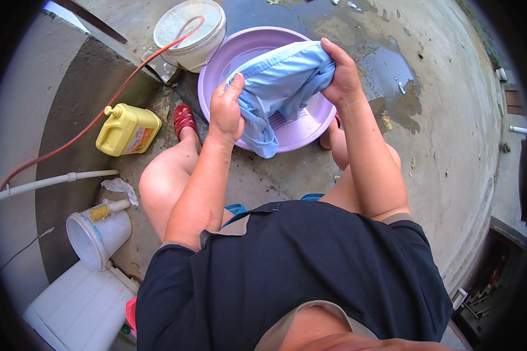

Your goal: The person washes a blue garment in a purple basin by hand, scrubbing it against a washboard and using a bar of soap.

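A light blue striped cloth garment (pixel 281 72) is stretched between my two hands above a round purple plastic basin (pixel 303 139). My left hand (pixel 228 107) grips one end, with the thumb on top. On the other side, my right hand (pixel 343 74) holds the upper corner, its thumb pointing up. Folds of the garment hang down, and one part reaches over the basin's near rim. Water lies in the far part of the basin, and ridges of a built-in washboard (pixel 285 119) show beneath the cloth. The fingers behind the garment are mostly hidden.
A lidded white bucket (pixel 197 44) with an orange hose (pixel 158 52) on it stands beyond the basin. A yellow plastic jug (pixel 129 129) is at the left, with a tipped white bucket (pixel 99 237) nearer me. A puddle (pixel 382 70) wets the concrete at the right.
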A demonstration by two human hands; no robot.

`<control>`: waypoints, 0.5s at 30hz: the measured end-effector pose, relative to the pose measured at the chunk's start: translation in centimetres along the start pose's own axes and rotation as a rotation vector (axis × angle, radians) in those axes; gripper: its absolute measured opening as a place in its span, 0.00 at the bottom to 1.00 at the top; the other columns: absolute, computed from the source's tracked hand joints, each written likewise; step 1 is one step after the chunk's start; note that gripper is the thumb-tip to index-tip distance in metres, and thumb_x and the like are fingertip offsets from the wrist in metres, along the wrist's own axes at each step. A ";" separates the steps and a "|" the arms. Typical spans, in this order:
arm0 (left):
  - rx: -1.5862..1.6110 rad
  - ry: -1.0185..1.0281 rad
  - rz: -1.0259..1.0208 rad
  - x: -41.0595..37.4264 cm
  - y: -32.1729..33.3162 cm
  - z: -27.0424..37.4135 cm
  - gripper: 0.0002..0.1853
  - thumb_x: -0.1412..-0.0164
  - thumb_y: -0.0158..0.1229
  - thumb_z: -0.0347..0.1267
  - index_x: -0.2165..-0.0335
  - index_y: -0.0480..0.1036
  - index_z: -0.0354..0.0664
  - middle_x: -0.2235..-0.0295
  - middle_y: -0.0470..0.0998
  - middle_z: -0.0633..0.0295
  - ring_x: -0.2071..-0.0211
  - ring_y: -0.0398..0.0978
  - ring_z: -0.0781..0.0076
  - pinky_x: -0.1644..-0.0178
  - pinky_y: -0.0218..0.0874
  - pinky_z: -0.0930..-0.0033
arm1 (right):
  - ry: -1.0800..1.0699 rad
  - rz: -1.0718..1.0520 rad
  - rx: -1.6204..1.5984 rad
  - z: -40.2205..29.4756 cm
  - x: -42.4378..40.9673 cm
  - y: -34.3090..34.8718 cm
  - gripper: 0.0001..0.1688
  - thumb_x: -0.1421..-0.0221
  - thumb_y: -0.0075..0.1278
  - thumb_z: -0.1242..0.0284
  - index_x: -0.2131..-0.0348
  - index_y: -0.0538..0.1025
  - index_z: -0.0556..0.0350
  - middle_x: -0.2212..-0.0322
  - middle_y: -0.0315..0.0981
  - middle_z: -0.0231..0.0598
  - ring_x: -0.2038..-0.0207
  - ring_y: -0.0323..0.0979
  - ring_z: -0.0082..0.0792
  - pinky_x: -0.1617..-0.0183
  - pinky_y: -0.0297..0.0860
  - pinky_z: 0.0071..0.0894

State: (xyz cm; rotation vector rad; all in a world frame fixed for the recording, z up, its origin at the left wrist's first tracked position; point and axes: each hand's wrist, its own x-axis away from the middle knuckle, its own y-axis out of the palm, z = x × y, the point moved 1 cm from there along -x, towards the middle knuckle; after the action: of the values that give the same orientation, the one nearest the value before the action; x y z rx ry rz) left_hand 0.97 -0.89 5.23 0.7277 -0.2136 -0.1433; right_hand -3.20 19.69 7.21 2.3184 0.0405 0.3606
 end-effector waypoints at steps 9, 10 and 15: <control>0.040 0.098 0.012 -0.3 0.9 0.7 0.16 0.41 0.38 0.24 0.55 0.63 0.29 0.57 0.69 0.51 0.55 0.68 0.64 0.48 0.57 0.66 | -0.082 -0.019 0.176 0.2 -0.1 0.3 0.10 0.54 0.47 0.79 0.67 0.71 0.62 0.73 0.72 0.39 0.69 0.72 0.30 0.63 0.70 0.27; 0.038 0.092 0.012 -0.3 1.1 0.7 0.16 0.41 0.38 0.24 0.55 0.63 0.30 0.57 0.69 0.52 0.56 0.68 0.65 0.49 0.58 0.66 | -0.122 0.016 0.177 0.4 -0.4 0.2 0.11 0.55 0.47 0.80 0.66 0.71 0.61 0.73 0.71 0.38 0.69 0.71 0.29 0.63 0.70 0.27; 0.046 0.119 0.082 -0.5 1.6 -0.1 0.14 0.40 0.37 0.25 0.56 0.64 0.33 0.61 0.70 0.54 0.58 0.69 0.68 0.51 0.60 0.68 | -0.274 0.041 0.314 1.2 0.2 3.0 0.10 0.55 0.47 0.78 0.67 0.71 0.56 0.75 0.69 0.35 0.70 0.69 0.26 0.66 0.67 0.24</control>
State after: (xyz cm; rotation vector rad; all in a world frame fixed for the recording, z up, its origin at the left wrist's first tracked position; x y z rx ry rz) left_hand 0.56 0.46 6.21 0.7698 -0.1333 -0.0173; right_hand -2.90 16.79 8.59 2.6629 -0.0921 0.0556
